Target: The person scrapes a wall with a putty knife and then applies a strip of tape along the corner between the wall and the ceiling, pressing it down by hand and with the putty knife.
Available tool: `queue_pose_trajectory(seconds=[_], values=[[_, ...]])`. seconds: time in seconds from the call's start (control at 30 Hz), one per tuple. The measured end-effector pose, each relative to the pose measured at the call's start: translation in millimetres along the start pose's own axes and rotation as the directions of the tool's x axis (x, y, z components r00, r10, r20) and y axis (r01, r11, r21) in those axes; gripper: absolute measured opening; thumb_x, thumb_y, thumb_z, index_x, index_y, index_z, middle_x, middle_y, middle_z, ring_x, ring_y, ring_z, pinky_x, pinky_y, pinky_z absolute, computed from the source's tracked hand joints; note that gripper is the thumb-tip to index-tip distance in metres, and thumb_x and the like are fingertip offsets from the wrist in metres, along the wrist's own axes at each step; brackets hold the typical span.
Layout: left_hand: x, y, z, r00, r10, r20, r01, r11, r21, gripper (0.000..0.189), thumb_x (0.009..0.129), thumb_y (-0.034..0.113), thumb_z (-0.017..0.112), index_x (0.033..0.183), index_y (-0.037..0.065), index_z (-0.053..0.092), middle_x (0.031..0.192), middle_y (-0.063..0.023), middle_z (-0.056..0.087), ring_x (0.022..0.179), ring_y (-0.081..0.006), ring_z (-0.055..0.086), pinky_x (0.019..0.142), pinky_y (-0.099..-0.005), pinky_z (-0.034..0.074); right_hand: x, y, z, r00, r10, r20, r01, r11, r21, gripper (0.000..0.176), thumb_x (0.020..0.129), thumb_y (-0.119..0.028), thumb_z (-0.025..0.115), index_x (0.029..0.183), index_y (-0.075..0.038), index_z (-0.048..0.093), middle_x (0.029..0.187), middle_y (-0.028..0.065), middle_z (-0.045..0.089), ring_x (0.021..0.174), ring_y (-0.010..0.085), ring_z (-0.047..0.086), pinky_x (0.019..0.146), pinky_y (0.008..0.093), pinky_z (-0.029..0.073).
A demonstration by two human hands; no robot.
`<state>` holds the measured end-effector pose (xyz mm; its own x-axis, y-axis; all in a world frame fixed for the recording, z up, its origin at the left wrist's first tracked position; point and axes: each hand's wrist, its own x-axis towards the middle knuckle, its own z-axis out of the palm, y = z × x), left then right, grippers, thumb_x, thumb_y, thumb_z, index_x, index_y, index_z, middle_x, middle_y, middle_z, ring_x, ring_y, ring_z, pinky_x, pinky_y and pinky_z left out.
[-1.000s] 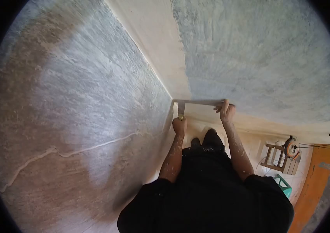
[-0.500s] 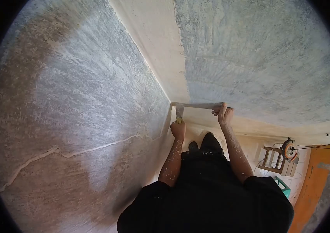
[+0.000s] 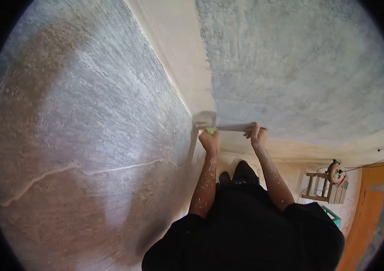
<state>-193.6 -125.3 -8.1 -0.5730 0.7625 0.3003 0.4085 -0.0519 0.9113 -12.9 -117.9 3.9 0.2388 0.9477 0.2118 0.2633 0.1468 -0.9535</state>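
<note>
In the corner between two rough grey walls, my left hand [image 3: 209,143] is closed round the yellow-green handle of a putty knife [image 3: 210,131]. Its blade lies close against the smooth pale plaster strip [image 3: 169,36] running down the corner. My right hand [image 3: 258,137] grips the right end of a long, flat skimming blade [image 3: 237,128], one finger extended up over it. That blade stretches level across to the putty knife, its left end partly hidden behind my left hand. Both forearms are speckled with white.
The left wall [image 3: 106,108] has a raised pale line [image 3: 119,170] across it; the right wall [image 3: 300,67] is patchy grey. At lower right are a wooden stool [image 3: 309,186], a cable reel [image 3: 336,172], a green plastic item [image 3: 333,217] and an orange panel [image 3: 366,212].
My left hand has moved up with the putty knife, whose blade has gone from the skimming blade's left end to just above it on the strip. My right hand has shifted slightly left.
</note>
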Motion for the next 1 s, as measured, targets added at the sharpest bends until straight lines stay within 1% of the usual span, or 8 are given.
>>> queue_pose_trajectory(seconds=[0.07, 0.1, 0.17, 0.2, 0.27, 0.53, 0.63, 1.0], values=[[11.1, -4.7, 9.8, 0.998, -0.032, -0.060, 0.031, 0.999, -0.020, 0.023, 0.072, 0.008, 0.058, 0.055, -0.004, 0.048, 0.049, -0.0167, 0.051, 0.044, -0.0261, 0.051, 0.046, -0.0391, 0.039, -4.5, 2.0, -4.4, 0.999, 0.027, 0.040, -0.024, 0.997, -0.073, 0.070, 0.099, -0.041, 0.027, 0.064, 0.006, 0.066, 0.052, 0.0119, 0.062, 0.046, 0.0184, 0.061, 0.049, 0.0294, 0.051], [9.2, -11.7, 8.8, 0.994, 0.050, -0.092, -0.050, 0.999, 0.007, 0.022, 0.073, 0.009, 0.058, 0.056, -0.004, 0.050, 0.051, -0.0179, 0.053, 0.045, -0.0282, 0.053, 0.047, -0.0402, 0.040, 1.1, 0.0, -3.2, 0.999, 0.024, 0.048, -0.019, 0.995, -0.098, 0.074, 0.098, -0.045, 0.025, 0.064, 0.006, 0.066, 0.053, 0.0126, 0.062, 0.048, 0.0187, 0.062, 0.049, 0.0297, 0.052], [-16.0, -59.8, -0.4, 1.000, -0.003, -0.013, 0.005, 0.986, 0.167, 0.023, 0.073, 0.012, 0.059, 0.058, -0.004, 0.054, 0.054, -0.0205, 0.056, 0.049, -0.0332, 0.057, 0.049, -0.0427, 0.042, 4.7, -2.4, -3.7, 0.999, -0.015, 0.049, 0.019, 0.997, -0.081, 0.074, 0.099, -0.044, 0.025, 0.063, 0.006, 0.066, 0.053, 0.0114, 0.062, 0.047, 0.0179, 0.062, 0.050, 0.0292, 0.052], [-26.2, -89.7, 1.0, 0.984, -0.162, 0.069, 0.132, 0.940, 0.314, 0.023, 0.074, 0.014, 0.060, 0.059, -0.004, 0.057, 0.056, -0.0218, 0.057, 0.053, -0.0362, 0.060, 0.051, -0.0440, 0.043, 4.5, -3.0, -4.3, 0.998, -0.023, 0.053, 0.027, 0.996, -0.083, 0.074, 0.098, -0.045, 0.026, 0.062, 0.005, 0.066, 0.052, 0.0110, 0.062, 0.046, 0.0176, 0.062, 0.050, 0.0291, 0.052], [-31.1, -119.6, 0.9, 0.960, -0.257, 0.110, 0.213, 0.927, 0.308, 0.026, 0.075, 0.018, 0.061, 0.060, -0.004, 0.059, 0.059, -0.0232, 0.059, 0.057, -0.0388, 0.061, 0.053, -0.0456, 0.044, 0.6, -2.6, -3.8, 0.999, -0.002, 0.050, 0.007, 0.995, -0.095, 0.074, 0.098, -0.044, 0.026, 0.061, 0.005, 0.065, 0.052, 0.0105, 0.062, 0.045, 0.0177, 0.061, 0.050, 0.0290, 0.052], [-31.8, -115.8, -18.2, 0.910, -0.399, 0.111, 0.342, 0.874, 0.345, 0.029, 0.077, 0.023, 0.060, 0.064, -0.003, 0.064, 0.063, -0.0220, 0.062, 0.064, -0.0397, 0.063, 0.061, -0.0452, 0.049, -0.9, -6.4, -3.1, 0.999, -0.003, 0.033, 0.006, 0.995, -0.097, 0.069, 0.099, -0.039, 0.029, 0.057, 0.004, 0.064, 0.050, 0.0104, 0.062, 0.045, 0.0182, 0.061, 0.051, 0.0292, 0.052], [-36.1, -108.4, -15.9, 0.942, -0.313, 0.122, 0.241, 0.883, 0.404, 0.030, 0.078, 0.024, 0.060, 0.066, -0.003, 0.064, 0.065, -0.0222, 0.062, 0.065, -0.0395, 0.063, 0.061, -0.0460, 0.050, 1.1, -2.8, -1.0, 0.999, -0.001, 0.038, 0.004, 0.996, -0.089, 0.069, 0.099, -0.039, 0.029, 0.058, 0.004, 0.064, 0.050, 0.0107, 0.062, 0.045, 0.0178, 0.061, 0.051, 0.0287, 0.052], [-36.4, -105.5, -3.9, 0.920, -0.358, 0.159, 0.290, 0.895, 0.339, 0.030, 0.078, 0.023, 0.061, 0.064, -0.003, 0.063, 0.060, -0.0222, 0.060, 0.060, -0.0377, 0.063, 0.055, -0.0442, 0.047, 2.0, 1.2, -2.6, 0.998, -0.026, 0.065, 0.032, 0.995, -0.089, 0.073, 0.099, -0.043, 0.023, 0.064, 0.005, 0.067, 0.051, 0.0113, 0.062, 0.046, 0.0178, 0.062, 0.051, 0.0277, 0.053]])
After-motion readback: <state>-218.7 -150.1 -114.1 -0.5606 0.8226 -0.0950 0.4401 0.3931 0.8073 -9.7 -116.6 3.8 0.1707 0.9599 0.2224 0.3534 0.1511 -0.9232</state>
